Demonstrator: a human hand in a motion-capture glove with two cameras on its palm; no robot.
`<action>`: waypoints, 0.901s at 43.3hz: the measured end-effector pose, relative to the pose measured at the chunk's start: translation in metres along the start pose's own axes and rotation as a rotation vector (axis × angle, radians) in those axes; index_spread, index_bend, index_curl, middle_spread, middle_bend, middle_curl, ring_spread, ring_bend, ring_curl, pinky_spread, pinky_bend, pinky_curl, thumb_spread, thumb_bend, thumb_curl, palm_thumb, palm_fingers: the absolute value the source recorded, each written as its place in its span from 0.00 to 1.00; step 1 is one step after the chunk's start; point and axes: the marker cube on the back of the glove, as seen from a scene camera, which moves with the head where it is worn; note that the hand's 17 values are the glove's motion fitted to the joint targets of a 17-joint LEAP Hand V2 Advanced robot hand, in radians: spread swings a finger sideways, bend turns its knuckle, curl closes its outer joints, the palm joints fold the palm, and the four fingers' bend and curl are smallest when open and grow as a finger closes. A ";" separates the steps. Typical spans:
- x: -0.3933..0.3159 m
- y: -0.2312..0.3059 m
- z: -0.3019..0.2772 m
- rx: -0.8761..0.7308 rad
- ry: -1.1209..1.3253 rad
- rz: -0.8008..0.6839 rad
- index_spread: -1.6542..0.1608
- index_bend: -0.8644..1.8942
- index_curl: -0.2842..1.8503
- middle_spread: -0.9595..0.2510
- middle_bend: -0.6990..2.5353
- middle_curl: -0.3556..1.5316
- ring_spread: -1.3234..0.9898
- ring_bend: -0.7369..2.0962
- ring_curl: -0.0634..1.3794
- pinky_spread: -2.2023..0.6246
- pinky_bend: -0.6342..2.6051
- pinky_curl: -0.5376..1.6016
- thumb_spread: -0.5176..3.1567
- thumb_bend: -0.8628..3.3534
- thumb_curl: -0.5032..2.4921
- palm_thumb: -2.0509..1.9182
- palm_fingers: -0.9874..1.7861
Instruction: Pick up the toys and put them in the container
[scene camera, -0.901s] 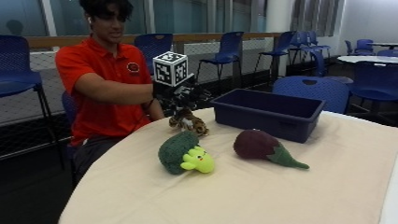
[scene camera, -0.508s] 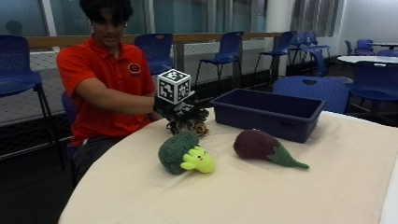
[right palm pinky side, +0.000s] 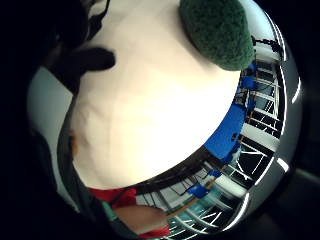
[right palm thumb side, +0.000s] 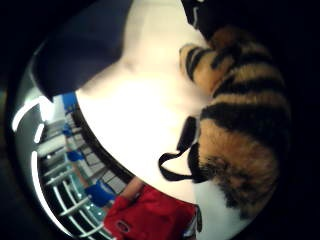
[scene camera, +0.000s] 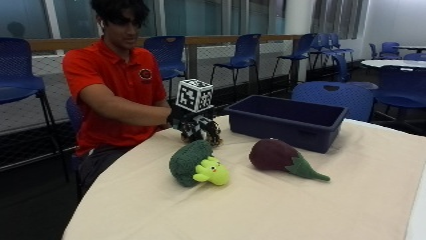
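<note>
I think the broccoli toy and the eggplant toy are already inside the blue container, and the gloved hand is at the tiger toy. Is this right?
Not quite. The outside view shows the broccoli toy and eggplant toy lying on the table, in front of the blue container, not inside it. The gloved hand is at the tiger toy.

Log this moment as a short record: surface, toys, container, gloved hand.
surface: round table with cream cloth
toys: broccoli and eggplant lie on the cloth; striped tiger is under the hand
container: blue bin behind the eggplant; no toy shows in it
hand: right hand is down at the tiger, beside the bin; whether the tiger is gripped cannot be told
</note>
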 end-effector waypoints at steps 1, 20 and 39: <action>0.002 -0.002 -0.002 0.013 0.005 -0.002 0.70 0.38 0.22 0.73 0.25 0.22 0.51 0.60 0.24 0.67 0.62 0.42 0.48 0.23 0.25 0.58 0.51; 0.027 -0.040 -0.134 0.173 -0.145 0.056 0.68 0.41 0.27 0.57 0.34 0.30 0.40 0.60 0.29 0.62 0.53 0.41 0.41 0.26 0.34 0.68 0.70; -0.117 -0.132 -0.248 0.277 -0.206 -0.120 0.66 0.40 0.31 0.51 0.33 0.33 0.37 0.57 0.31 0.62 0.51 0.42 0.35 0.24 0.39 0.69 0.72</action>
